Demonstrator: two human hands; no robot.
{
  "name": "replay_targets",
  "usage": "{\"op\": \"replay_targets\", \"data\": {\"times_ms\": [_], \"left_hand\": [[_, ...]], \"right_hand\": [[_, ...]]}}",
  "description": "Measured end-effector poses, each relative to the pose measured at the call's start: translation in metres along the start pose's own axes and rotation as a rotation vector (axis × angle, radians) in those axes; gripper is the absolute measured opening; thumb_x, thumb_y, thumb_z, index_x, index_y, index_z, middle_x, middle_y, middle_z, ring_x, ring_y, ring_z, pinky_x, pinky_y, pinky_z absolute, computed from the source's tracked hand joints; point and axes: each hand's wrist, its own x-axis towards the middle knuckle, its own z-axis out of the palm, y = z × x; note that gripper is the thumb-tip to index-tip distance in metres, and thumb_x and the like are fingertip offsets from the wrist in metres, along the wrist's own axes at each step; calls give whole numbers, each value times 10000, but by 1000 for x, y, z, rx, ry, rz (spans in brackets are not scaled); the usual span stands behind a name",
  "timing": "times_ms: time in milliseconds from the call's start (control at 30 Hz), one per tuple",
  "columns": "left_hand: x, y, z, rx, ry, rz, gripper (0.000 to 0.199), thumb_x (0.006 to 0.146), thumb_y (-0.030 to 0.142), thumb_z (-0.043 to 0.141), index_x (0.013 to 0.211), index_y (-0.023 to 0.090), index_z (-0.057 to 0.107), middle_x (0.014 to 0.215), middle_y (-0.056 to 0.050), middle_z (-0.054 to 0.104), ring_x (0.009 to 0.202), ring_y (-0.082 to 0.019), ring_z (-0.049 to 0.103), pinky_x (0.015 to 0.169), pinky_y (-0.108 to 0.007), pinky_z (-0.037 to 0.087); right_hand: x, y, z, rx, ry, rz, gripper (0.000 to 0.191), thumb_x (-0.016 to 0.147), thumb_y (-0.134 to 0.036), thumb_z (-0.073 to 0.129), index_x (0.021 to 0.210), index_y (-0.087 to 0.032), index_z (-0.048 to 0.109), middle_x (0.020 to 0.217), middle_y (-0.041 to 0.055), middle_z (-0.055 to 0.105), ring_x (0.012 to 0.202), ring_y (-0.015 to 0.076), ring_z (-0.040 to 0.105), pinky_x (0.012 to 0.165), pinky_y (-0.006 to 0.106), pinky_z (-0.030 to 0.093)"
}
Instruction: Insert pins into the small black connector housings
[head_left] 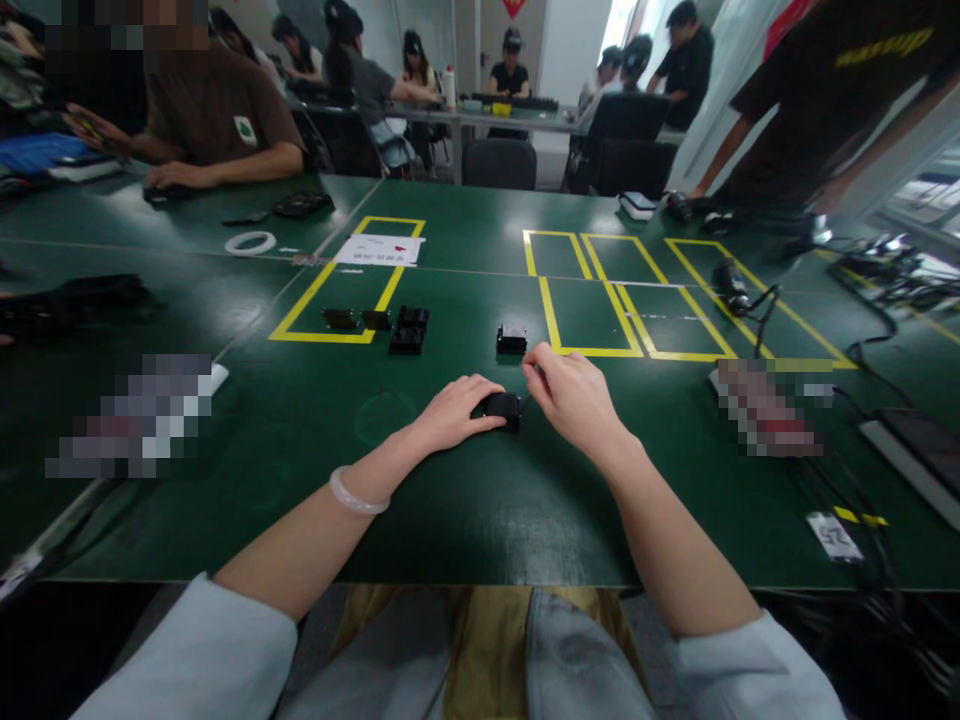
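On the green table (pixel 450 500), my left hand (pixel 457 412) holds a small black block (pixel 504 406) between thumb and fingers. My right hand (pixel 566 390) is just to the right of that block, its fingers pinched together; a thin dark thing, too small to name, shows near its fingertips. Just beyond my hands stands another small black part (pixel 512 338) with a shiny top. Farther left are a black tray-like part (pixel 409 330) and two small dark pieces (pixel 340 318) (pixel 376 320) near yellow tape.
Yellow tape outlines (pixel 592 352) mark the table. A white paper (pixel 380 249) and a white ring (pixel 250 243) lie at the back left. Cables and a black device (pixel 731 285) are on the right. People sit and stand beyond the table.
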Motion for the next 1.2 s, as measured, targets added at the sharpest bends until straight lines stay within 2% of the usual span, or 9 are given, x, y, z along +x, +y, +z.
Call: {"op": "replay_targets", "data": {"times_ms": [100,233,467,667,833,1067,1200], "left_hand": [[0,0,0,-2,-3,-2,392,915,510,586,1190,231,567,1162,-66,615,1060,-257,565,904,-381,443],[0,-1,0,-5,0,-6,402,913,521,583,1192,232,564,1153,-67,614,1052,-258,566,900,-383,444],[0,-1,1,1,0,-4,402,911,516,589,1193,231,568,1142,-65,617,1036,-254,567,893,-381,444],[0,1,-1,-3,-4,-1,391,917,502,587,1194,228,571,1158,-66,615,1049,-254,566,896,-379,443],[0,0,0,-3,-2,-9,396,909,500,597,1197,230,571,1157,-69,620,1059,-260,567,908,-388,443],[-1,0,0,-10,-4,-14,396,911,511,587,1197,237,569,1169,-67,615,1069,-259,566,916,-391,443],[0,0,0,-5,-1,-8,403,912,517,588,1198,234,570,1159,-64,615,1059,-256,566,908,-384,446]], "right_hand": [[0,0,0,8,14,8,203,970,-238,361,1003,-184,554,734,25,667,640,177,576,706,289,325],[0,-2,-2,32,16,2,147,936,-227,407,975,-187,543,734,19,660,657,178,585,706,289,325],[0,-1,-3,27,-6,-19,326,1029,-378,300,885,-207,535,723,30,666,663,175,592,700,291,312],[0,-1,-3,-6,-2,2,257,1010,-255,301,942,-191,540,757,39,673,676,180,597,704,294,314],[0,-3,-5,34,-19,-23,278,1021,-345,321,893,-209,526,752,31,676,685,174,601,702,286,313],[0,-3,-4,15,10,3,215,982,-229,329,965,-193,540,743,30,672,662,175,593,708,290,320],[0,-3,-4,32,-5,-15,245,1010,-306,330,945,-195,539,753,31,674,681,179,604,707,289,324]]}}
